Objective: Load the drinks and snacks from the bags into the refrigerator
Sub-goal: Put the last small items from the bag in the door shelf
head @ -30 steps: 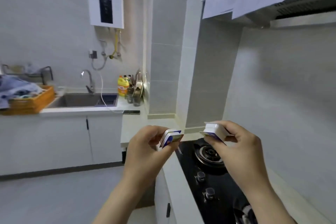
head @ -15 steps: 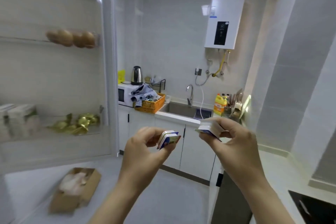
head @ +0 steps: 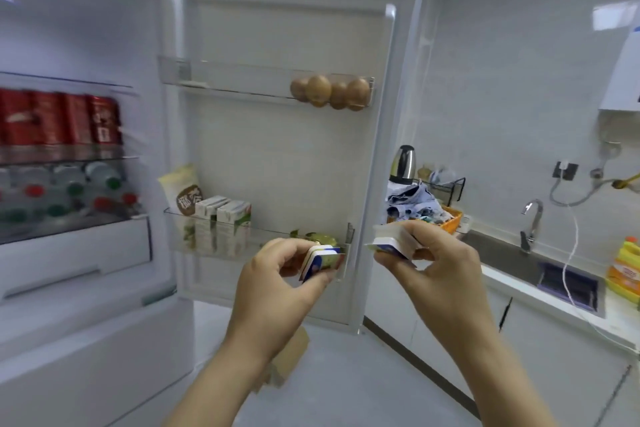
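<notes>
My left hand (head: 277,277) pinches a small stack of white-and-blue snack cups (head: 320,262) in front of the lower door shelf (head: 263,239). My right hand (head: 440,270) grips another white-and-blue snack cup (head: 393,239) just right of the open refrigerator door (head: 287,149). That lower shelf holds a pouch, small white cartons (head: 223,218) and gold-wrapped items. The upper door shelf carries brown eggs (head: 329,92). Inside the refrigerator, red cans (head: 62,121) stand on one shelf and bottles (head: 69,194) lie below them.
A cardboard box (head: 287,357) sits on the floor below the door. To the right run a counter with a kettle (head: 403,163), an orange basket of cloths (head: 429,211), a sink with a tap (head: 530,222) and a yellow bottle (head: 623,270).
The view has swung left from the stove past the sink to the open refrigerator. Both hands keep holding their snack cups in front of me.
</notes>
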A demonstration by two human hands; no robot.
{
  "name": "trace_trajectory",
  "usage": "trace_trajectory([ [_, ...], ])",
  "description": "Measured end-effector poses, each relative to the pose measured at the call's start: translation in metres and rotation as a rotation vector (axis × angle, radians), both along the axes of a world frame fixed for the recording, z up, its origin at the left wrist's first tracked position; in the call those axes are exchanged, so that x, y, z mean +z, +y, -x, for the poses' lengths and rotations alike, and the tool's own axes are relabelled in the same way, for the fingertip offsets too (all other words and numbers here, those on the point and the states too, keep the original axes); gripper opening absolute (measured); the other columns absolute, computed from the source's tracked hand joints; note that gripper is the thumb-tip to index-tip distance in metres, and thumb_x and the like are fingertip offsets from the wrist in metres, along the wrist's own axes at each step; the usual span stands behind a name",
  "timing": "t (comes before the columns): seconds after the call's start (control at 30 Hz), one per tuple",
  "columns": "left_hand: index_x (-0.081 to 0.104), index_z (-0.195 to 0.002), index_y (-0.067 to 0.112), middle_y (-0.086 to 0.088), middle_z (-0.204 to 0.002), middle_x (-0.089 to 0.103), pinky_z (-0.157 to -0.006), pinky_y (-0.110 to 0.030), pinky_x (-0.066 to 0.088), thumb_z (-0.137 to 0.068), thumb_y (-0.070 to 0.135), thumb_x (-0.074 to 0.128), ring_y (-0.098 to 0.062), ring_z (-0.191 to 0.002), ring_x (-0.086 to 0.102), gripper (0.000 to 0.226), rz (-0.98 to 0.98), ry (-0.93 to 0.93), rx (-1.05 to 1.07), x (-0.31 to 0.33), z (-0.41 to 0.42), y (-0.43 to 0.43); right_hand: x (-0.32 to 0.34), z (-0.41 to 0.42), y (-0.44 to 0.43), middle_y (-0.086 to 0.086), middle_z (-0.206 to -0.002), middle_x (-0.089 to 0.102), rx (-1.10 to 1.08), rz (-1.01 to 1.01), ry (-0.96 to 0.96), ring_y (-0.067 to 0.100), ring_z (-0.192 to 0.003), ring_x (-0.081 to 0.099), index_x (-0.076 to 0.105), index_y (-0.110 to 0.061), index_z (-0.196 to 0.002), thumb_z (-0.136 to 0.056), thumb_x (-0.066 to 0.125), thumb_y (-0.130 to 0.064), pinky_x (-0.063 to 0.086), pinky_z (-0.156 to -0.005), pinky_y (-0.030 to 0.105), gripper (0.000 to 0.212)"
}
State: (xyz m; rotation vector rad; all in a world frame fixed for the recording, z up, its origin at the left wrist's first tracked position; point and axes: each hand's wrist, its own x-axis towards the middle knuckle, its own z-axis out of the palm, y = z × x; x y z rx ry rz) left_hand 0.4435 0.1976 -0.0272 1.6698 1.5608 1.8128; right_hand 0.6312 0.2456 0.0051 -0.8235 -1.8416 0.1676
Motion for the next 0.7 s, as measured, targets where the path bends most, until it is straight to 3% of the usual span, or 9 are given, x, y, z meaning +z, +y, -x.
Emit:
trace_trajectory([
  [0.2,0.069,-0.083,0.035,0.014,-0.087,0.068,-0.073,-0.013,0.049,-0.071,0.019,0.082,0.001,-0.083,0.062,0.024,0.034,-0.003,0.143,0.007,0.038,0.043,0.007,0.042,0.073,-0.019,-0.083,0.066,0.111,-0.024,0.026,0.006,-0.079,0.061,0.070,-0.024,-0.090,-0.075,0.080,-0.012,0.053,-0.068,0.029,0.022],
  [0.43,0.070,-0.084,0.034,0.016,-0.084,0.069,-0.069,-0.007,0.047,-0.072,0.020,0.081,0.003,-0.080,0.062,0.022,0.072,-0.011,0.307,0.001,0.084,0.074,-0.007,0.097,0.137,-0.012,-0.075,0.066,0.257,0.122,0.003,0.010,-0.072,0.061,0.066,-0.027,-0.079,-0.078,0.077,-0.014,0.052,-0.065,0.034,0.018],
  [0.6,0.071,-0.089,0.027,0.014,-0.085,0.071,-0.072,-0.014,0.051,-0.072,0.018,0.080,0.002,-0.078,0.064,0.021,0.078,0.012,0.356,0.006,0.121,0.091,-0.015,0.144,0.166,-0.017,-0.071,0.064,0.330,0.253,-0.010,0.002,-0.069,0.058,0.063,-0.036,-0.074,-0.077,0.076,-0.014,0.040,-0.058,0.012,0.026],
  [0.7,0.069,-0.086,0.028,0.011,-0.085,0.070,-0.070,-0.015,0.051,-0.072,0.016,0.080,0.001,-0.076,0.063,0.021,0.088,0.043,0.332,0.012,0.134,0.108,-0.016,0.166,0.186,-0.005,-0.068,0.059,0.331,0.358,-0.051,0.011,-0.066,0.053,0.062,-0.022,-0.071,-0.076,0.074,-0.015,0.036,-0.056,0.019,0.014],
])
